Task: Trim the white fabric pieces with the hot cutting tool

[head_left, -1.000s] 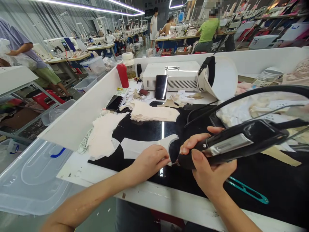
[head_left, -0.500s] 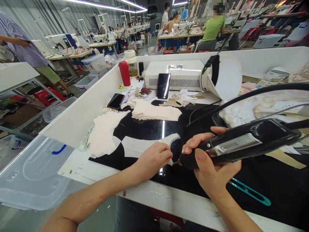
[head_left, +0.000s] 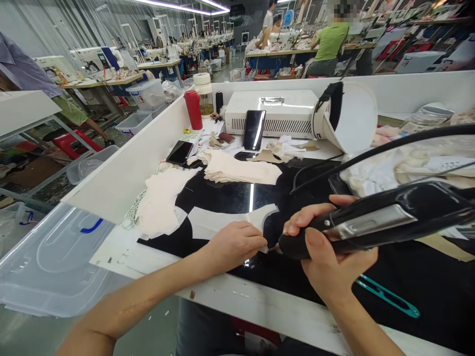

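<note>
My left hand (head_left: 237, 247) is closed at the lower right corner of a white fabric piece (head_left: 208, 222), fingertips pinching its edge against the black glossy work surface (head_left: 230, 195). My right hand (head_left: 330, 252) is wrapped round a black corded hand tool (head_left: 393, 217) with a silver lever along its side. The tool's narrow tip points left, close to the fabric corner beside my left fingertips; I cannot tell whether it touches. A pile of cream fabric pieces (head_left: 158, 202) lies left of the white piece, and a second cream stack (head_left: 241, 168) lies behind it.
A teal slotted strip (head_left: 389, 296) lies under my right wrist. Behind stand a white vented box (head_left: 269, 111), a leaning phone (head_left: 254, 129), a red tumbler (head_left: 193, 110) and a white cone-shaped shade (head_left: 356, 116). The tool's black cable (head_left: 404, 136) arches across the right. People work farther back.
The view has shifted slightly. Both hands keep nearly the same places at the fabric corner, with the tool still gripped in my right hand.
</note>
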The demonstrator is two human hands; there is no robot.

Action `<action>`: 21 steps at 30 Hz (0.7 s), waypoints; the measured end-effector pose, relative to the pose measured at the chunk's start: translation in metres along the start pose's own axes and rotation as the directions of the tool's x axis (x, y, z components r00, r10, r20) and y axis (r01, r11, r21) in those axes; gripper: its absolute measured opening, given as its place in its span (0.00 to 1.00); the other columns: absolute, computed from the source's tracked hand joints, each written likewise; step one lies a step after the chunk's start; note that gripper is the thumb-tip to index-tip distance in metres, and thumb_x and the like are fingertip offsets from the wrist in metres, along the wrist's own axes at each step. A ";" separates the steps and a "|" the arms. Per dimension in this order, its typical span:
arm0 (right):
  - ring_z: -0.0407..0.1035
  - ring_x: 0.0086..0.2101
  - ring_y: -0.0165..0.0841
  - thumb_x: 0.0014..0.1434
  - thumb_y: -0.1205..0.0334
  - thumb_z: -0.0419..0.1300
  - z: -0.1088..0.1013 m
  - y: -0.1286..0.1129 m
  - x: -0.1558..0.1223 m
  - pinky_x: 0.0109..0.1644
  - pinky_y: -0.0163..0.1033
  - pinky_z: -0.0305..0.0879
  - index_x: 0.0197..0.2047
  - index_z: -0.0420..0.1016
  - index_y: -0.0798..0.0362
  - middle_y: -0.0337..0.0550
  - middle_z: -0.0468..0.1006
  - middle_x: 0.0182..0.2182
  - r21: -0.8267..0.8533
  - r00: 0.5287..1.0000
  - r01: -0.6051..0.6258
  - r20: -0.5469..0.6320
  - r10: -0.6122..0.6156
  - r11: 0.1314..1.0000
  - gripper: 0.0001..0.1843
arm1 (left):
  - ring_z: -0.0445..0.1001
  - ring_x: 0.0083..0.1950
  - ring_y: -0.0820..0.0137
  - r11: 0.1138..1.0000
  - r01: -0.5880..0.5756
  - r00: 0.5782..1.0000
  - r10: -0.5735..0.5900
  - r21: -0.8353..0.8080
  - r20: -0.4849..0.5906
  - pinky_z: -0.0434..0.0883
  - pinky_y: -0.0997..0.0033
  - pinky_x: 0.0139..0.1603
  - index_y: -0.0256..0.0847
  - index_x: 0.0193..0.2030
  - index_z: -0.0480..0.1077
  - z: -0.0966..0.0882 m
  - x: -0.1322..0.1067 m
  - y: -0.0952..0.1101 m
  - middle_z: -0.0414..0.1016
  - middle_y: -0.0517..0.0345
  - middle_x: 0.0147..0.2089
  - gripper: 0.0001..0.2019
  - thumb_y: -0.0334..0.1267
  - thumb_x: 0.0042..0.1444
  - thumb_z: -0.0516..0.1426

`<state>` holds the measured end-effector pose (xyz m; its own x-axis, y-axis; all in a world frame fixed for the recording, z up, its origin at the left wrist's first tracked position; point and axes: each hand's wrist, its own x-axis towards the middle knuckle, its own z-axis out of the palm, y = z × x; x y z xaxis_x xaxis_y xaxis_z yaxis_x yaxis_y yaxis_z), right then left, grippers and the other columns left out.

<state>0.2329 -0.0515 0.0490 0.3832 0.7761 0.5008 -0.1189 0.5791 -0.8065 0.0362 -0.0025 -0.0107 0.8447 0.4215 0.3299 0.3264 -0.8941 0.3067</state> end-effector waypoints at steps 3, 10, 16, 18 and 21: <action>0.78 0.26 0.33 0.66 0.57 0.81 -0.001 0.001 0.000 0.26 0.39 0.75 0.61 0.76 0.41 0.33 0.84 0.35 0.006 1.000 0.004 0.002 -0.004 1.000 0.26 | 0.87 0.54 0.62 1.000 -0.020 1.000 0.020 0.002 -0.016 0.81 0.62 0.60 0.39 0.56 0.81 -0.001 -0.002 -0.001 0.88 0.49 0.54 0.08 0.30 0.81 0.59; 0.79 0.28 0.34 0.66 0.57 0.81 -0.003 0.001 0.000 0.31 0.41 0.79 0.62 0.76 0.41 0.33 0.83 0.35 -0.003 1.000 0.017 0.007 -0.017 1.000 0.26 | 0.87 0.53 0.62 1.000 -0.025 0.998 0.024 -0.011 -0.061 0.81 0.62 0.59 0.38 0.53 0.82 -0.001 -0.002 0.000 0.89 0.49 0.53 0.10 0.33 0.83 0.58; 0.79 0.28 0.33 0.66 0.58 0.81 -0.002 0.000 0.002 0.31 0.40 0.79 0.61 0.77 0.42 0.33 0.83 0.35 0.009 0.999 0.030 0.010 -0.030 0.999 0.26 | 0.86 0.51 0.64 0.996 0.049 0.998 -0.052 -0.076 -0.042 0.79 0.62 0.59 0.39 0.49 0.82 0.001 0.002 0.002 0.88 0.51 0.51 0.10 0.35 0.84 0.60; 0.79 0.28 0.34 0.65 0.58 0.82 -0.002 0.000 0.002 0.30 0.40 0.79 0.61 0.77 0.42 0.33 0.83 0.35 0.014 1.000 0.029 0.011 -0.029 0.999 0.26 | 0.86 0.50 0.64 0.991 0.087 0.995 -0.092 -0.106 -0.042 0.79 0.63 0.60 0.40 0.48 0.82 0.000 0.004 0.004 0.88 0.52 0.50 0.10 0.36 0.83 0.61; 0.79 0.28 0.35 0.65 0.59 0.82 -0.002 0.001 0.001 0.31 0.41 0.80 0.61 0.77 0.42 0.34 0.83 0.35 0.020 1.000 0.022 0.011 -0.022 1.000 0.27 | 0.85 0.49 0.64 0.979 0.144 0.987 -0.153 -0.147 -0.056 0.78 0.64 0.60 0.40 0.47 0.83 0.001 0.007 0.007 0.88 0.54 0.48 0.08 0.36 0.81 0.64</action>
<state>0.2355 -0.0508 0.0485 0.3758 0.7656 0.5221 -0.1289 0.6011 -0.7887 0.0445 -0.0054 -0.0068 0.7593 0.5615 0.3288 0.3783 -0.7921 0.4791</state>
